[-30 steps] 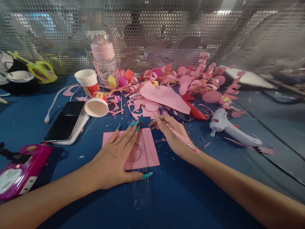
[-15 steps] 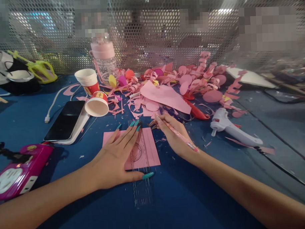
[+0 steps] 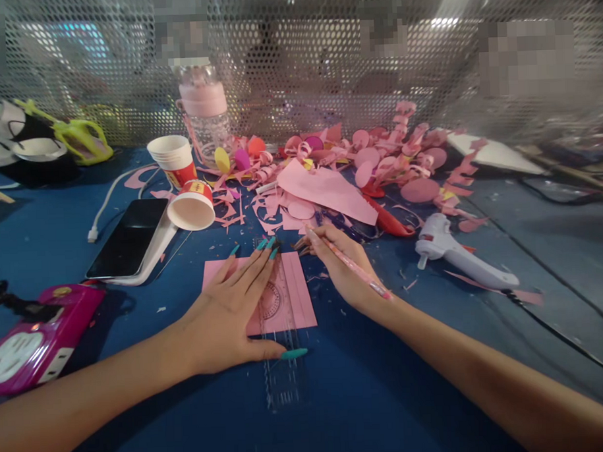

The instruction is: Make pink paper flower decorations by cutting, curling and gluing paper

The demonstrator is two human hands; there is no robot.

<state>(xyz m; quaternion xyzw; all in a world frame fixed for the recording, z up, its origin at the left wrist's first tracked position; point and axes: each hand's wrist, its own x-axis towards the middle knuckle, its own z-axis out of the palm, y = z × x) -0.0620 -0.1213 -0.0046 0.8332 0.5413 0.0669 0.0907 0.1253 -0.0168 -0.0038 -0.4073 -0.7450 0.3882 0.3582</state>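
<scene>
Our left hand [image 3: 225, 314] stayed spread flat, pressing ruler [image 3: 280, 319] onto paper [image 3: 296, 289]; right hand [image 3: 345, 267] beside the paper still pinched the pencil [image 3: 352, 267]; nothing shifted.

A wide table covered in deep blue cloth [image 3: 337, 409] fills the near space, its surface darker on the right where a grey-blue panel [image 3: 554, 243] runs off at an angle. Behind it stands a perforated silver metal screen [image 3: 296, 74] — a wall of small round holes, curving across the whole back edge. Through the holes the room beyond shows only as blurred shapes. Bright white light [image 3: 443, 23] glints off the screen at upper right, and a cooler bluish glow [image 3: 78, 49] shows at upper left — the table itself lies in dimmer, pink-tinged light.
</scene>
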